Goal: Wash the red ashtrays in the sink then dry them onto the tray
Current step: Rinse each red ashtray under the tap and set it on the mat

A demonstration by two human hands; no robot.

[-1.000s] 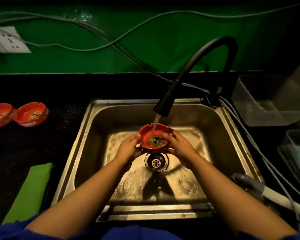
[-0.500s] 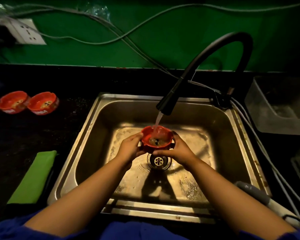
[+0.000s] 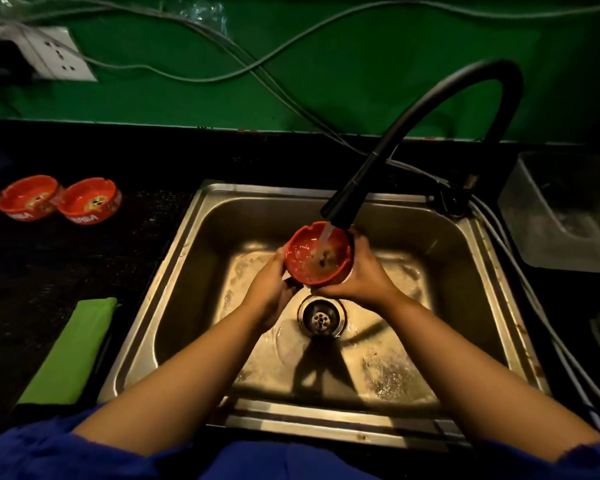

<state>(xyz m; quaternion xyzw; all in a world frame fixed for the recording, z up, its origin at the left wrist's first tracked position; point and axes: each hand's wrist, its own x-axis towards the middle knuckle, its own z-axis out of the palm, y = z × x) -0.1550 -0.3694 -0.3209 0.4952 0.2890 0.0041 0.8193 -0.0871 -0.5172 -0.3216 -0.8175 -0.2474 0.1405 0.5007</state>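
A red ashtray (image 3: 312, 252) is held over the steel sink (image 3: 187, 271), tilted toward me under the running water from the black tap (image 3: 340, 209). My left hand (image 3: 271, 289) grips its left side and my right hand (image 3: 364, 275) cups its right side and underside. Dark specks sit in the water inside it. Two more red ashtrays (image 3: 28, 197) (image 3: 90, 199) stand side by side on the dark counter at the far left.
A green cloth (image 3: 73, 351) lies on the counter left of the sink. The drain (image 3: 321, 318) is below the hands. A clear plastic container (image 3: 565, 213) stands at the right. Cables run along the green wall and past a socket (image 3: 54, 53).
The ashtray has been raised closer to the spout and tilted toward me. My right hand has shifted under it. The camera has moved nearer and to the left.
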